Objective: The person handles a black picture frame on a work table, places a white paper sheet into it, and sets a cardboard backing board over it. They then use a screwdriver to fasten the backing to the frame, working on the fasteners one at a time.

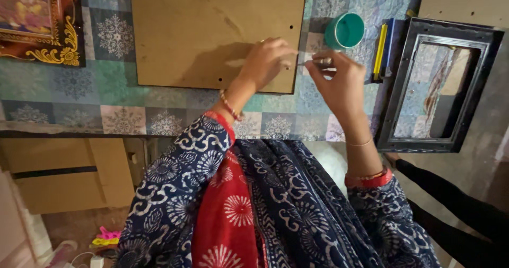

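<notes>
While your left hand (265, 61) presses the brown board (212, 32) flat on the bench (79, 95), your right hand (339, 82) has its fingers pinched around a thin metal tool (313, 62) at the board's corner.

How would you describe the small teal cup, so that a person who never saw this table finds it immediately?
Start at the large brown board lying on the snowflake-patterned cloth. Just past the board's right edge, above the right hand, stands the teal cup. It is the only round, open-topped thing there; the yellow strip and the dark empty frame to its right are straight-edged.
</notes>
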A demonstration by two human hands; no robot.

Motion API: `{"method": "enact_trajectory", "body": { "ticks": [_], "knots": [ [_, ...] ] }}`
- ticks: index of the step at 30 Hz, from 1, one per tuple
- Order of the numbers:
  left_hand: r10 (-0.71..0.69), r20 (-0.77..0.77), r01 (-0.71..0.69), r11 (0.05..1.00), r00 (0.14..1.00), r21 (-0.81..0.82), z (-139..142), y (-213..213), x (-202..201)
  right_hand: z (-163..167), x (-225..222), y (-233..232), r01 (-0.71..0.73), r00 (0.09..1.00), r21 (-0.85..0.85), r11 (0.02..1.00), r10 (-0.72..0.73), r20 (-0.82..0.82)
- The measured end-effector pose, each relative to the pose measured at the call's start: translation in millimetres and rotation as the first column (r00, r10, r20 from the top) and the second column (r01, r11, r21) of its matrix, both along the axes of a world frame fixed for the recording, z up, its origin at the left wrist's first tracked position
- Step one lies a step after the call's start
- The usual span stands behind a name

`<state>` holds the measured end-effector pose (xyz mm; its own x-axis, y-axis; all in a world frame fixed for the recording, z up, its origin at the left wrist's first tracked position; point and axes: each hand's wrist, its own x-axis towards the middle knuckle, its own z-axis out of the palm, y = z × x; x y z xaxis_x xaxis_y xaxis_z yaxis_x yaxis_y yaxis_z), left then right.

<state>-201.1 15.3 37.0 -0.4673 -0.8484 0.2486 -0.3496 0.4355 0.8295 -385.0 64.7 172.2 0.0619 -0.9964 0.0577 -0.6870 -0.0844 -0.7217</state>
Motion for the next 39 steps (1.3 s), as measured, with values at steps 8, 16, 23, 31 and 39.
{"method": "enact_trajectory", "body": {
  "ticks": [8, 16, 23, 31, 39],
  "knots": [
    [0.201, 0.175, -0.134, 0.933, 0.964, -0.335, -17, 60, 10, -13, 3, 9, 0.083, 0.996, 0.003, 0.997, -0.082, -0.039],
    [0.177, 0.173, -0.117, 0.945, 0.969, -0.306, -10, 62, 11, -17, 3, 10, 0.090, 0.995, 0.017, 0.996, -0.090, -0.032],
    [0.192, 0.219, -0.126, 0.951, 0.957, -0.282, -12, 64, 10, -25, 3, 11, 0.109, 0.994, -0.014, 0.994, -0.110, -0.018],
    [0.183, 0.230, -0.121, 0.958, 0.956, -0.261, -14, 63, 9, -28, 2, 11, 0.112, 0.993, -0.017, 0.994, -0.113, -0.028],
    [0.172, 0.233, -0.113, 0.963, 0.957, -0.246, -14, 63, 10, -30, 2, 13, 0.117, 0.993, -0.010, 0.993, -0.117, -0.005]
  ]
}}
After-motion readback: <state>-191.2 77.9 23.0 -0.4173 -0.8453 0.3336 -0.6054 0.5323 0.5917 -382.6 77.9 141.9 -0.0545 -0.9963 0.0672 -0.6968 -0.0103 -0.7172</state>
